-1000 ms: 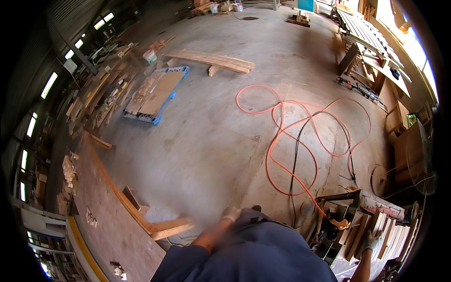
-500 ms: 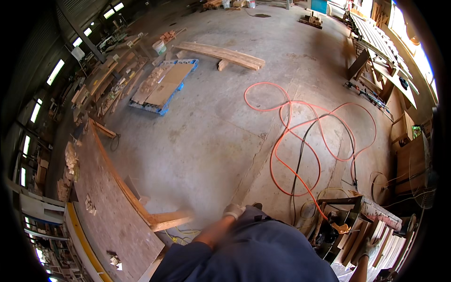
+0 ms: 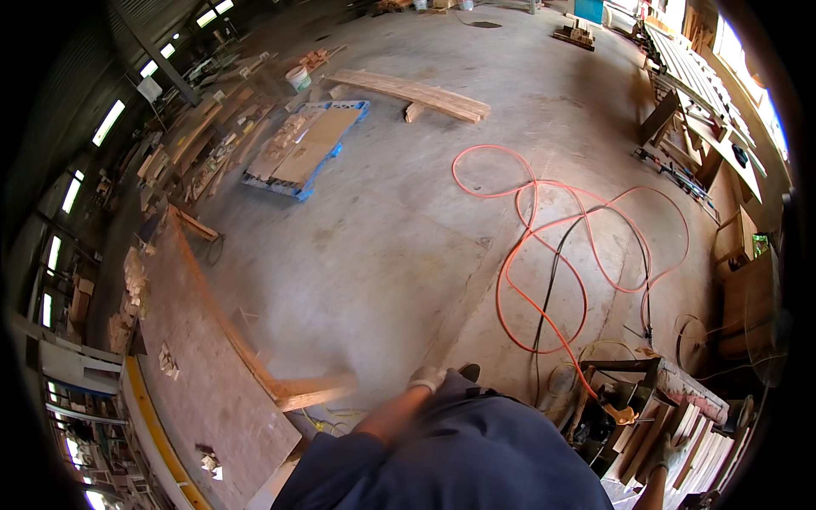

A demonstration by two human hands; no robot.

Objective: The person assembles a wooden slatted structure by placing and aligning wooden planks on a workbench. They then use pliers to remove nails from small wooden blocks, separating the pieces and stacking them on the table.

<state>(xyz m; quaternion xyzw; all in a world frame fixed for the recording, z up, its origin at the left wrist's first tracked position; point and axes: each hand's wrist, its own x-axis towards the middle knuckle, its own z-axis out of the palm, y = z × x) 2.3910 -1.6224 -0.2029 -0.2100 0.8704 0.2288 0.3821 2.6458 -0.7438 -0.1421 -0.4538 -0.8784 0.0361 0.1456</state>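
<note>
The left hand (image 3: 427, 377), in a light glove, is at the front of the dark trousers (image 3: 501, 450), near the top of the leg; I cannot tell if its fingers are open or closed. The right hand (image 3: 674, 457), also gloved, rests on the wood strips (image 3: 702, 442). Its fingers point away from the person, but whether they grip a strip I cannot tell. The strips, some brown and some pale, lie side by side on the stand (image 3: 693, 393), behind its far edge. At the far left corner of this stand, the orange hose (image 3: 529, 229) comes up from the floor (image 3: 408, 255), where it makes wide loops over a black cable. To the left is a big worktop (image 3: 212, 391); one group of scraps (image 3: 168, 364) lies toward its left edge, another nearer to its near edge.
</note>
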